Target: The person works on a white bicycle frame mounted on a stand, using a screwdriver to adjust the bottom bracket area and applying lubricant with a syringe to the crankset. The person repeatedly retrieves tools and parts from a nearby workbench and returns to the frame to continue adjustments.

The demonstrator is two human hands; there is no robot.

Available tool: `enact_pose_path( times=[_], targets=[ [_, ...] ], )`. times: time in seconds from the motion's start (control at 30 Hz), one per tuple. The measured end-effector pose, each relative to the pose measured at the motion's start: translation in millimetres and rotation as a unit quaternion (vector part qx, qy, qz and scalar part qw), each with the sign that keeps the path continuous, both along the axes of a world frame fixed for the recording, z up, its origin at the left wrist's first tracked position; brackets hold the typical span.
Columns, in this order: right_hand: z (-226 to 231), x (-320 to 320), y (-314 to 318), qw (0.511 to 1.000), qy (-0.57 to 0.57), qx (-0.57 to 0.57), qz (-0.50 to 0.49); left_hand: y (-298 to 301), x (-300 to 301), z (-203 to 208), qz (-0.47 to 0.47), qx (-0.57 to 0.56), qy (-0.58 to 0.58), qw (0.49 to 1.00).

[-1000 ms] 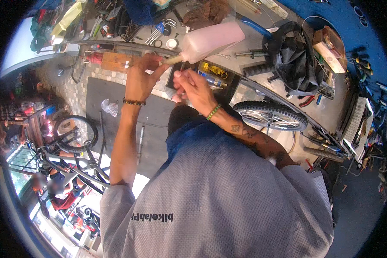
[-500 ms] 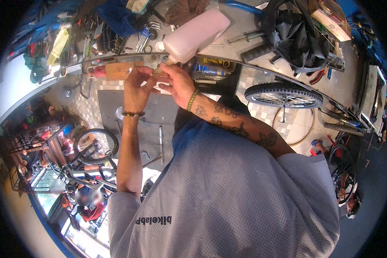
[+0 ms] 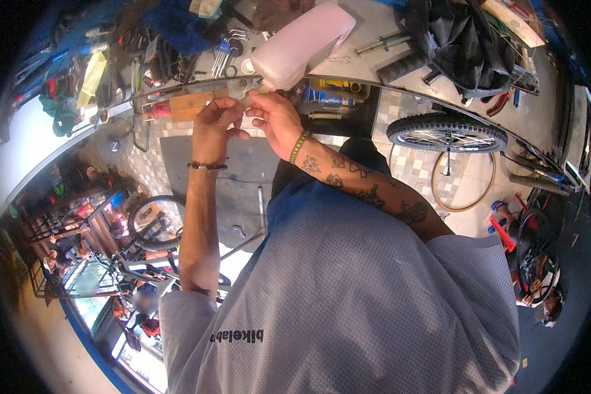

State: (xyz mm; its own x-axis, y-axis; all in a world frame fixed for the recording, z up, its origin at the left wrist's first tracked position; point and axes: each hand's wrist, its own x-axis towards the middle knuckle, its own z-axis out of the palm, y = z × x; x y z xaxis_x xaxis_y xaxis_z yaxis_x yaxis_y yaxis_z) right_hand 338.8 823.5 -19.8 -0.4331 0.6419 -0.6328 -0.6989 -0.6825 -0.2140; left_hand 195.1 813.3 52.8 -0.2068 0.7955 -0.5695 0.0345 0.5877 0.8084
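Note:
A translucent pinkish plastic bottle (image 3: 305,44) lies tilted across the workbench's front edge, its narrow end toward my hands. My right hand (image 3: 276,119), with a green bracelet at the wrist, is just below that end, fingers bent and closed. Close beside it on the left is my left hand (image 3: 218,119), a dark bracelet on its wrist, with thumb and fingers pinched. The fingertips of both hands nearly meet. Whatever small thing lies between them is too small to make out.
On the workbench (image 3: 338,65) are several wrenches (image 3: 223,59), black bags (image 3: 469,49) and metal tools. Below its edge, an open drawer (image 3: 338,108) holds a blue tube. A bicycle wheel (image 3: 446,133) stands right; another bicycle (image 3: 154,223) and people are behind at left.
My left hand has shifted slightly right, and its pinch has drawn close to the right hand's fingertips. The whole view has turned a little; the bottle stays at the bench edge.

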Motion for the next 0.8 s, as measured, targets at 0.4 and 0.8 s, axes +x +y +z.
enact_pose_path(
  times=[0.4,0.8],
  targets=[
    [-2.6,-3.5,-2.2,1.0,0.012,0.018,-0.004,2.9,-7.8,-1.2,-0.003,-0.003,-0.014,1.0],
    [1.7,-3.1,2.9,0.999,0.036,0.016,-0.022,3.2,-19.1,11.5,-0.28,0.24,0.3,0.88]
  ],
)
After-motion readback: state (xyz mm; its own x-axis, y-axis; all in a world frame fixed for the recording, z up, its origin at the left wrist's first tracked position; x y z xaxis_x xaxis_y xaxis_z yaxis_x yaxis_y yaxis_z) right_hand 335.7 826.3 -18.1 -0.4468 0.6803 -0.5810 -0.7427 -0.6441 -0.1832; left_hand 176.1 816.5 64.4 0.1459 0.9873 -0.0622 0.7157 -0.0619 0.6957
